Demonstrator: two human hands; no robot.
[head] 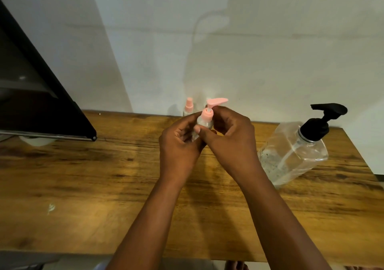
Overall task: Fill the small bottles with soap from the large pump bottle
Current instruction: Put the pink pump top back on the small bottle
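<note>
A small clear bottle with a pink pump top (pixel 206 115) is held up above the wooden table (pixel 104 176) at centre. My left hand (pixel 179 145) grips its body from the left. My right hand (pixel 228 138) holds its neck and pink collar from the right, thumb across the front. A second small bottle with a pink spray cap (pixel 189 106) stands behind my hands by the wall. The large clear pump bottle with a black pump (pixel 295 151) stands to the right, with some clear soap in it.
A black monitor (pixel 37 103) on a white base fills the far left of the table. A white wall runs along the back edge. The table's right edge lies just beyond the large bottle.
</note>
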